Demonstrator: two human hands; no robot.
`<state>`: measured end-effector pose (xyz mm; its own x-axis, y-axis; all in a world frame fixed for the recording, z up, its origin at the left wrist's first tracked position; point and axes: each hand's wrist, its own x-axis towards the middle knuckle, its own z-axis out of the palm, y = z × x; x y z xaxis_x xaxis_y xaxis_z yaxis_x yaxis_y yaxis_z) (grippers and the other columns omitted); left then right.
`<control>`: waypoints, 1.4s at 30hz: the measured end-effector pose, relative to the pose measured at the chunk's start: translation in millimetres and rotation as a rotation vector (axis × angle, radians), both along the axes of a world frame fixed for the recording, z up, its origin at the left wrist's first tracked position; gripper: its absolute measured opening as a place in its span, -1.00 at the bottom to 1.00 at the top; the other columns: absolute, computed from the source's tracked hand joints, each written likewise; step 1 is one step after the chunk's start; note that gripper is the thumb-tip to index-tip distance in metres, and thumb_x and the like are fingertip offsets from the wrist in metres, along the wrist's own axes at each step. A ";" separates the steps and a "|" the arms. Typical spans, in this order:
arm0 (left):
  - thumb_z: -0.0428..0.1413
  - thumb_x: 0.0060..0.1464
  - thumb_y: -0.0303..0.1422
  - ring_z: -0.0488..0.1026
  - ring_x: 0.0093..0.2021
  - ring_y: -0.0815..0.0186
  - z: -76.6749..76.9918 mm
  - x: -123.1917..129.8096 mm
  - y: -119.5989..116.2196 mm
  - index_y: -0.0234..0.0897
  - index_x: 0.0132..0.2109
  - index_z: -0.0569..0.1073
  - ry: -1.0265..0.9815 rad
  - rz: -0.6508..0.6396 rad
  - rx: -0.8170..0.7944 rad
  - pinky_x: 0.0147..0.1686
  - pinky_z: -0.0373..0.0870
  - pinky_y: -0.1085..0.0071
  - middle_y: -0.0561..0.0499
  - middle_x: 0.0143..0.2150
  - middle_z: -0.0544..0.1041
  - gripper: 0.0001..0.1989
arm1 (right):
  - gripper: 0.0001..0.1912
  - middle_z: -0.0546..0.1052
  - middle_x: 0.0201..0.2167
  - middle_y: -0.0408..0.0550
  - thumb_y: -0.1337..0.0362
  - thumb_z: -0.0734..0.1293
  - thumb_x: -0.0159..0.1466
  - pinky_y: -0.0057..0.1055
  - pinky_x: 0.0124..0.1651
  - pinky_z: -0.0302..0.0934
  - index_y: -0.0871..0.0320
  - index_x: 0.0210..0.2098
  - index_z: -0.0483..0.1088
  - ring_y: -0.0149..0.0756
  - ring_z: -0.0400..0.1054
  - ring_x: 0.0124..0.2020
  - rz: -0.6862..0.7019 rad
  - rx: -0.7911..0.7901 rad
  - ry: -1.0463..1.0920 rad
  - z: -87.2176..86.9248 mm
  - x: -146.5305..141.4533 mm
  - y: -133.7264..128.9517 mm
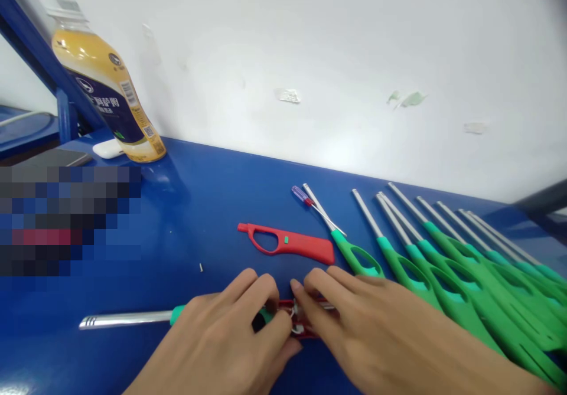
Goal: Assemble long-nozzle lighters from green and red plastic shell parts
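Observation:
Low in the middle, a long-nosed lighter lies with its metal tube pointing left and a teal collar at the tube's base. Its opened red body shows small white and metal parts inside. My left hand closes around the teal and red section, fingers bent. My right hand pinches at the red body's right side, its fingertips partly over the inner parts. Just beyond both hands rests a loose red handle shell with a small green piece. A tiny screw lies to the left.
Several green lighters lie in a slanted row on the right. A purple-handled screwdriver leans across the nearest tube. A bottle of yellow drink stands back left against the white wall. The blue table bears a blurred-out patch at left.

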<state>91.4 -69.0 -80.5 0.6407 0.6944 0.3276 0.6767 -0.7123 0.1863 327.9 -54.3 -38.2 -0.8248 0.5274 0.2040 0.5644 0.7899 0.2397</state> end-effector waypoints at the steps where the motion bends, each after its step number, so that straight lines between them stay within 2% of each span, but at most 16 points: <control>1: 0.07 0.46 -0.37 0.54 -0.21 0.17 0.3 -0.2 0.0 -0.14 -0.15 0.46 0.009 -0.003 0.005 -0.50 0.40 0.30 0.00 -0.14 0.53 -0.87 | -0.52 0.69 -0.08 -0.04 0.60 0.15 0.29 -0.24 -0.38 0.43 0.23 0.06 0.53 -0.21 0.60 -0.18 0.003 0.014 0.024 4.1 0.0 4.1; 4: 0.14 0.40 -0.37 0.53 -0.23 0.16 1.7 -0.9 1.0 -0.14 -0.17 0.47 0.028 -0.016 0.010 -0.51 0.40 0.29 0.00 -0.15 0.53 -0.91 | -0.31 0.66 0.06 0.07 0.62 0.14 0.13 -0.20 -0.23 0.54 0.26 0.22 0.46 -0.11 0.61 -0.03 -0.014 0.000 0.069 12.9 4.2 20.0; 6: 0.18 0.38 -0.36 0.53 -0.24 0.18 1.8 -1.2 1.6 -0.14 -0.19 0.47 0.029 -0.023 0.022 -0.51 0.41 0.30 0.02 -0.16 0.54 -0.90 | -0.25 0.61 0.17 0.10 0.63 0.16 0.14 -0.13 -0.06 0.58 0.25 0.31 0.38 -0.07 0.57 0.11 -0.049 -0.050 0.053 11.4 9.6 30.9; 8: 0.16 0.41 -0.34 0.54 -0.26 0.20 0.2 -0.8 1.5 -0.14 -0.19 0.49 0.021 -0.032 0.035 -0.51 0.41 0.30 0.03 -0.18 0.55 -0.89 | -0.31 0.60 0.19 0.14 0.61 0.19 0.26 -0.04 0.06 0.56 0.30 0.36 0.33 -0.05 0.54 0.15 -0.055 -0.024 0.030 4.5 13.9 39.9; 10: 0.02 0.50 -0.31 0.54 -0.29 0.21 -2.6 0.9 0.8 -0.14 -0.19 0.50 -0.032 -0.019 0.075 -0.51 0.41 0.30 0.04 -0.22 0.56 -0.76 | -0.45 0.63 0.14 0.14 0.54 0.25 0.37 -0.04 0.13 0.53 0.35 0.34 0.36 -0.05 0.55 0.13 -0.035 0.021 0.003 -4.3 14.5 45.8; 13: -0.20 0.57 -0.32 0.54 -0.33 0.23 -3.5 2.5 0.8 -0.15 -0.20 0.50 -0.151 0.039 0.187 -0.46 0.44 0.30 0.04 -0.29 0.57 -0.57 | -0.52 0.67 0.07 0.14 0.54 0.32 0.36 -0.10 0.13 0.53 0.39 0.26 0.44 -0.07 0.59 0.04 0.010 0.076 -0.027 -13.8 9.1 47.5; 16: -0.16 0.55 -0.36 0.55 -0.34 0.26 6.5 -4.4 4.3 -0.15 -0.17 0.49 -0.199 0.038 0.234 -0.49 0.39 0.32 0.07 -0.28 0.61 -0.63 | -0.47 0.68 0.04 0.21 0.60 0.30 0.28 -0.12 0.02 0.56 0.47 0.24 0.45 -0.01 0.62 -0.03 0.056 0.122 -0.051 -16.5 3.0 43.6; 19: -0.04 0.50 -0.42 0.60 -0.19 0.25 22.7 -21.5 10.6 -0.12 0.05 0.49 -0.134 0.060 0.276 -0.46 0.40 0.33 0.07 -0.13 0.65 -0.78 | -0.42 0.68 0.02 0.24 0.62 0.27 0.22 -0.16 -0.09 0.59 0.51 0.25 0.43 0.00 0.63 -0.06 0.074 0.167 -0.090 -10.4 1.7 39.5; 24: -0.04 0.51 -0.37 0.53 0.19 0.16 37.7 -48.6 16.8 -0.02 0.40 0.30 0.016 0.191 0.183 -0.01 0.54 0.30 0.05 0.28 0.54 -0.59 | -0.43 0.71 -0.03 0.11 0.66 0.13 0.24 -0.31 -0.14 0.54 0.37 0.16 0.47 -0.16 0.64 -0.11 0.110 0.172 -0.059 17.3 10.9 29.9; 25: -0.03 0.51 -0.35 0.51 0.23 0.15 38.3 -51.9 16.5 0.00 0.45 0.25 0.037 0.196 0.172 0.06 0.53 0.30 0.05 0.34 0.50 -0.55 | -0.42 0.71 -0.01 0.09 0.66 0.09 0.23 -0.30 -0.15 0.53 0.35 0.17 0.44 -0.17 0.64 -0.09 0.133 0.158 -0.032 21.2 13.7 26.3; 27: -0.02 0.48 -0.37 0.53 0.22 0.16 38.2 -57.0 14.5 0.01 0.48 0.19 0.064 0.186 0.129 0.10 0.53 0.31 0.03 0.37 0.48 -0.49 | -0.37 0.69 0.06 0.03 0.65 0.05 0.26 -0.28 -0.05 0.50 0.29 0.25 0.34 -0.19 0.61 0.00 0.088 0.144 0.029 23.9 18.8 18.2; 29: -0.04 0.44 -0.46 0.59 0.11 0.23 37.2 -60.3 11.1 0.03 0.45 0.24 0.066 0.145 0.047 0.00 0.56 0.38 0.05 0.26 0.56 -0.47 | -0.40 0.66 0.12 -0.02 0.62 0.03 0.36 -0.29 0.09 0.44 0.23 0.31 0.28 -0.22 0.57 0.09 0.091 0.132 0.069 20.5 22.6 10.5; 31: -0.06 0.40 -0.53 0.61 0.01 0.28 35.1 -61.9 6.8 0.06 0.37 0.36 0.072 0.112 -0.037 -0.10 0.55 0.42 0.08 0.12 0.62 -0.46 | -0.50 0.68 0.07 -0.04 0.56 0.01 0.47 -0.31 0.15 0.39 0.21 0.26 0.32 -0.23 0.56 0.06 0.125 0.132 0.101 14.1 24.1 5.2; 34: -0.05 0.40 -0.51 0.59 0.06 0.19 28.5 -61.2 0.3 0.06 0.22 0.50 0.103 0.127 -0.060 -0.03 0.56 0.29 0.07 0.09 0.63 -0.55 | -0.54 0.70 -0.05 -0.09 0.54 -0.04 0.53 -0.32 0.05 0.39 0.19 0.15 0.39 -0.26 0.58 -0.06 0.157 0.148 0.120 3.7 22.9 1.7; 38: -0.11 0.36 -0.56 0.59 0.03 0.11 16.1 -58.1 -4.7 0.03 0.10 0.57 0.136 0.139 -0.117 0.00 0.56 0.11 0.02 0.06 0.62 -0.53 | -0.51 0.71 -0.12 -0.13 0.58 -0.04 0.50 -0.25 -0.07 0.39 0.16 0.12 0.40 -0.25 0.62 -0.15 0.171 0.090 0.127 -8.3 20.6 0.3; 42: -0.09 0.34 -0.56 0.57 0.03 0.08 9.8 -57.9 -5.2 0.02 0.08 0.56 0.160 0.137 -0.161 -0.02 0.55 0.10 0.01 0.05 0.61 -0.55 | -0.51 0.71 -0.12 -0.11 0.61 0.01 0.42 -0.18 -0.11 0.40 0.16 0.10 0.40 -0.19 0.63 -0.18 0.162 0.028 0.105 -13.4 17.7 0.5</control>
<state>33.5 -74.2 -70.7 0.5719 0.8132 0.1076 0.7948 -0.5818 0.1725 345.6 -53.8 -51.6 -0.8720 0.3823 0.3057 0.4533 0.8665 0.2093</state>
